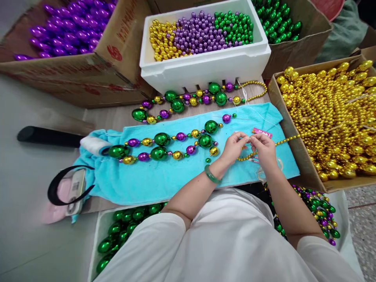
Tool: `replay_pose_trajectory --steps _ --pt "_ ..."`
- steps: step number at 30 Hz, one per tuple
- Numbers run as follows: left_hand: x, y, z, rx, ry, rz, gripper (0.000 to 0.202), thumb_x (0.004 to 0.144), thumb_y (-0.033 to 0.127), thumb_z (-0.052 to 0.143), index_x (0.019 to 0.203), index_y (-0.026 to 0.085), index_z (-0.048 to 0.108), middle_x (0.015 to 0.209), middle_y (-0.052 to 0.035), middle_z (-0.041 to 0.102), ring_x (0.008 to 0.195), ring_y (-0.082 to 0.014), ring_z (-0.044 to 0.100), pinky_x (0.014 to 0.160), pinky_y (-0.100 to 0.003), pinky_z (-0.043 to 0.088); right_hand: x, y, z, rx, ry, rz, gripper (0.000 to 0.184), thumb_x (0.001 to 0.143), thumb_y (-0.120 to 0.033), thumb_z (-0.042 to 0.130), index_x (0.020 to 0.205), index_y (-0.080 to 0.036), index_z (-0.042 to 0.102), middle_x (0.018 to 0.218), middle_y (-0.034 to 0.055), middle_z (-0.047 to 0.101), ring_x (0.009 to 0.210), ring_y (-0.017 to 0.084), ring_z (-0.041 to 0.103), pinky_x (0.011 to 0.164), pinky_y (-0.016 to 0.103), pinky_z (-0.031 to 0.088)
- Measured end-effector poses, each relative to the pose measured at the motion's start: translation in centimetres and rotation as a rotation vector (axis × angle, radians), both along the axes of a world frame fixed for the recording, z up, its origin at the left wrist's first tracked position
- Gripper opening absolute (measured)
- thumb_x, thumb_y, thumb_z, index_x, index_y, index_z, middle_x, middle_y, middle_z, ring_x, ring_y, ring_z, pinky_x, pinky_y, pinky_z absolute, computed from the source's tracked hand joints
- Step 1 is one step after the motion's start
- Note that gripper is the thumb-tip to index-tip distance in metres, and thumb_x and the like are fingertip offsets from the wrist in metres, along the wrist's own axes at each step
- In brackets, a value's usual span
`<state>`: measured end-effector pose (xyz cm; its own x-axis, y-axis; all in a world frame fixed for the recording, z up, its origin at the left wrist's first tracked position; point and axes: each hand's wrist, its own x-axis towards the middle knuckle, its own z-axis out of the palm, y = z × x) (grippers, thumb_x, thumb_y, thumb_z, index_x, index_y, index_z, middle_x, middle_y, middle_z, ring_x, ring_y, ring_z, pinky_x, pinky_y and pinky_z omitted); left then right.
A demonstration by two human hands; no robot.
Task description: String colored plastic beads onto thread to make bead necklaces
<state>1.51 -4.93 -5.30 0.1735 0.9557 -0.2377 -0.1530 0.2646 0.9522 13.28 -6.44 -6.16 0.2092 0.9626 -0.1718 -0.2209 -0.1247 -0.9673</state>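
Observation:
My left hand [233, 149] and my right hand [264, 148] meet over a turquoise towel [164, 178], fingers pinched together on a thin strand of small gold beads [286, 139] that runs right to a box of gold beads [331, 113]. A green bangle [212, 175] circles my left wrist. Left of my hands lies a part-strung necklace of large green, gold and purple balls [164, 145]. A pink tag [262, 133] lies just beyond my right hand.
A finished necklace [188, 102] lies behind the towel. Beyond it stands a white foam box [205, 64] of small gold, purple and green beads. Cardboard boxes hold purple beads [73, 23] and green beads [277, 17]. A tray of green balls [123, 227] sits near my lap.

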Motion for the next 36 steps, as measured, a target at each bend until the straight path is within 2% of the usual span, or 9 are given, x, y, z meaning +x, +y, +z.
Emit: replay_pose_trajectory --steps 4,6,11,15,18,21,25,31,36 --pt "0.3 -0.1 -0.1 0.315 0.307 0.127 0.013 0.081 0.016 0.057 0.068 0.016 0.056 0.081 -0.0021 0.053 0.08 -0.0127 0.051 0.069 -0.024 0.047 -0.3 -0.1 -0.2 -0.073 0.163 0.001 0.019 0.065 -0.033 0.075 0.071 -0.017 0.065 0.057 -0.0034 0.057 0.045 0.007 0.045 0.043 0.021 0.034" --pt "0.3 -0.1 -0.1 0.404 0.39 0.167 0.014 0.082 0.014 0.057 0.068 0.017 0.056 0.084 -0.0032 0.054 0.083 -0.0141 0.052 0.07 -0.025 0.047 -0.5 -0.1 -0.3 -0.1 0.207 0.026 0.021 0.064 -0.034 0.075 0.07 -0.017 0.064 0.058 -0.0025 0.056 0.047 0.007 0.046 0.043 0.021 0.035" --pt "0.4 0.1 -0.8 0.395 0.352 0.181 0.011 0.081 0.016 0.057 0.071 0.016 0.058 0.086 -0.0041 0.055 0.086 -0.0144 0.053 0.072 -0.026 0.047 -0.6 0.0 -0.5 -0.146 0.224 0.103 0.027 0.062 -0.039 0.075 0.068 -0.016 0.061 0.06 0.0008 0.057 0.05 0.01 0.048 0.043 0.023 0.036" --pt "0.3 0.4 -1.5 0.259 0.229 0.151 0.014 0.081 0.02 0.057 0.067 0.015 0.058 0.08 -0.0033 0.054 0.084 -0.0138 0.051 0.068 -0.023 0.048 -0.5 -0.2 -0.8 -0.139 0.138 0.09 0.025 0.067 -0.038 0.072 0.07 -0.017 0.06 0.06 0.0006 0.057 0.052 0.012 0.048 0.044 0.024 0.036" --pt "0.3 0.4 -1.6 0.178 0.171 0.165 0.013 0.078 0.023 0.059 0.068 0.015 0.058 0.083 -0.0038 0.053 0.082 -0.0132 0.049 0.057 -0.019 0.047 -0.4 -0.7 -0.8 0.014 -0.133 -0.021 0.016 0.075 -0.033 0.067 0.072 -0.019 0.061 0.067 0.0009 0.058 0.062 0.015 0.052 0.055 0.027 0.041" --pt "0.4 0.4 -1.4 0.164 0.163 0.179 0.012 0.077 0.024 0.06 0.069 0.015 0.059 0.085 -0.0038 0.051 0.08 -0.0123 0.048 0.054 -0.017 0.047 -0.1 -1.2 -0.7 0.379 -0.683 -0.128 0.011 0.085 -0.025 0.057 0.077 -0.02 0.061 0.073 0.0037 0.06 0.071 0.018 0.054 0.066 0.032 0.044" --pt "0.6 0.2 -1.2 0.152 0.153 0.181 0.012 0.077 0.024 0.06 0.069 0.015 0.059 0.085 -0.0032 0.05 0.076 -0.0109 0.048 0.054 -0.018 0.048 0.2 -1.2 -0.8 0.655 -1.045 -0.117 0.012 0.09 -0.017 0.05 0.088 -0.019 0.061 0.075 0.0066 0.062 0.072 0.02 0.056 0.068 0.034 0.045" --pt "0.9 0.0 -1.2 0.176 0.164 0.173 0.014 0.079 0.023 0.058 0.068 0.016 0.059 0.085 -0.0034 0.053 0.078 -0.0116 0.05 0.059 -0.02 0.047 0.3 -0.9 -1.0 0.707 -1.23 -0.058 0.016 0.092 -0.014 0.046 0.091 -0.018 0.062 0.078 0.0086 0.063 0.076 0.022 0.057 0.069 0.034 0.045" --pt "0.6 0.0 -1.1 0.325 0.323 0.17 0.016 0.08 0.018 0.058 0.064 0.017 0.059 0.08 -0.0031 0.057 0.085 -0.0146 0.053 0.079 -0.028 0.047 0.4 -0.8 -0.9 0.672 -1.283 -0.036 0.015 0.09 -0.014 0.047 0.086 -0.017 0.06 0.076 0.0083 0.062 0.075 0.022 0.056 0.069 0.034 0.044"
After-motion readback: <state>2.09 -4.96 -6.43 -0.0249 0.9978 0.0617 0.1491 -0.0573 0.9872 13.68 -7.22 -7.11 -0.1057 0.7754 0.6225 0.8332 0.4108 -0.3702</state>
